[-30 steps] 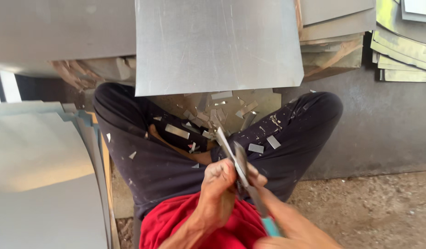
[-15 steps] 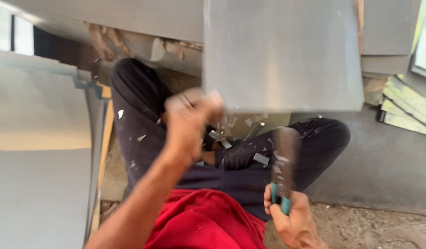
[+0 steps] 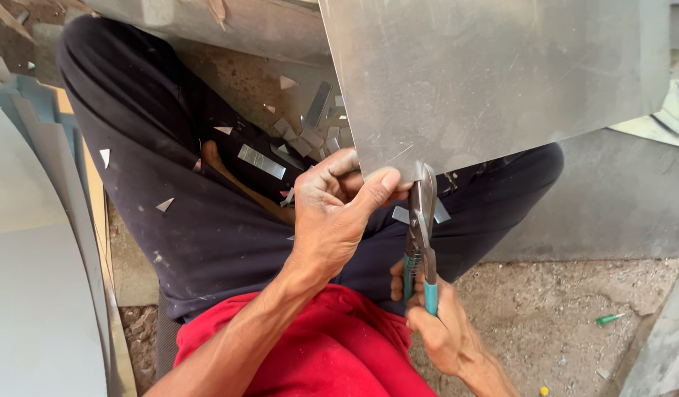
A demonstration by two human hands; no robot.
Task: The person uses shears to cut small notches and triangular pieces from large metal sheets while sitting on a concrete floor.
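Head view: my left hand (image 3: 332,213) pinches the metal sheet's (image 3: 494,81) six-o'clock edge; my right hand (image 3: 435,323) grips tin snips (image 3: 422,228) biting there.

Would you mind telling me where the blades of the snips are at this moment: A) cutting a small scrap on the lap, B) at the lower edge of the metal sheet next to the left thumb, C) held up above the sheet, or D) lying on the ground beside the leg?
B: the snips, gripped by the right hand, meet the lower edge of the metal sheet beside the left hand, whose thumb pinches that edge.
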